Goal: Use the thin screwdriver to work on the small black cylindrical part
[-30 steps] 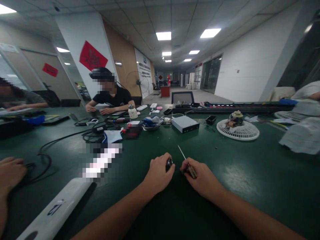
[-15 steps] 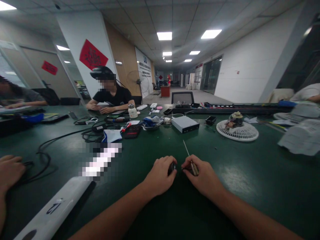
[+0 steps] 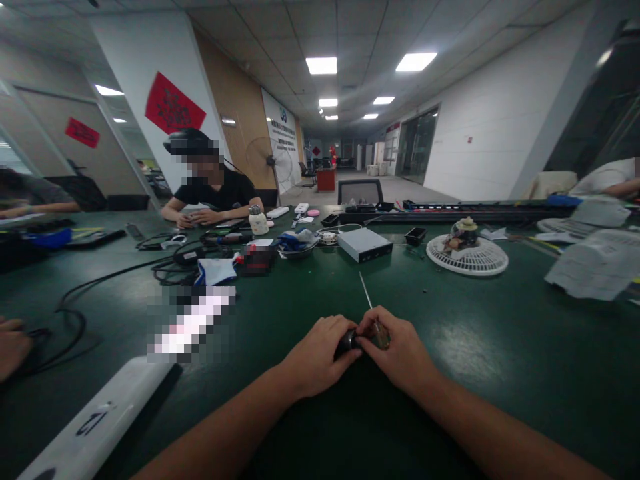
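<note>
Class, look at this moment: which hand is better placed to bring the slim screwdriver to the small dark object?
Probably the right hand: it already holds the slim screwdriver, with the shaft pointing forward. The left hand is closed around the small dark object, so it is occupied.

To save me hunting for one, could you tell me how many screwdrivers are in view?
1: the screwdriver is in the person's right hand, its thin shaft pointing away. Others could be hidden among items on the green table.

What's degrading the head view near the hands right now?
Head view: wide-angle bending curves the walls; ceiling lights cast pale glare on the green table beside the right hand; a pixelated block hides an item beyond the left hand.
</note>
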`<state>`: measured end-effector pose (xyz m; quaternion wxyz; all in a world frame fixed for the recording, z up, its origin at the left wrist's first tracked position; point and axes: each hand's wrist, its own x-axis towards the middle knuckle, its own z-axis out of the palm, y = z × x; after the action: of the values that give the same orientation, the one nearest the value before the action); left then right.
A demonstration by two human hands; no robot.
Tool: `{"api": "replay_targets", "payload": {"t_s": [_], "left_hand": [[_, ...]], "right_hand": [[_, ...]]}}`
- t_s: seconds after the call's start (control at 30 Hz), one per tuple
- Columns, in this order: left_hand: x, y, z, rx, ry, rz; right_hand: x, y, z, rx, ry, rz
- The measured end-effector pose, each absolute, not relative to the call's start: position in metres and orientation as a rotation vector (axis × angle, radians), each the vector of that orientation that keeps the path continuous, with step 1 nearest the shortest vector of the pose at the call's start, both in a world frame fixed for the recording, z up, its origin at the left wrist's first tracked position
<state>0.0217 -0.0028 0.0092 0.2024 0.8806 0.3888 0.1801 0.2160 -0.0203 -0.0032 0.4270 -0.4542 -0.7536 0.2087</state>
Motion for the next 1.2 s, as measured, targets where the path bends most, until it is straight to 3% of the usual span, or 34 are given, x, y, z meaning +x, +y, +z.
{"api": "replay_targets", "payload": {"t_s": [0.4,0.87,1.2], "left_hand": [[0.024,-0.005,0.008,2.528,1.049,0.491],[0.019,0.012,-0.006,2.254,1.547,0.77],[0.022,0.007,-0.006,2.36,1.416,0.749]], "right_hand": [[0.211,-0.025,0.0,-1.238,-1.909,0.464],[0.224,-0.031,0.003,-0.896,-1.79,0.639],[0.221,-0.032,0.001,-1.011,-1.843,0.64]]}}
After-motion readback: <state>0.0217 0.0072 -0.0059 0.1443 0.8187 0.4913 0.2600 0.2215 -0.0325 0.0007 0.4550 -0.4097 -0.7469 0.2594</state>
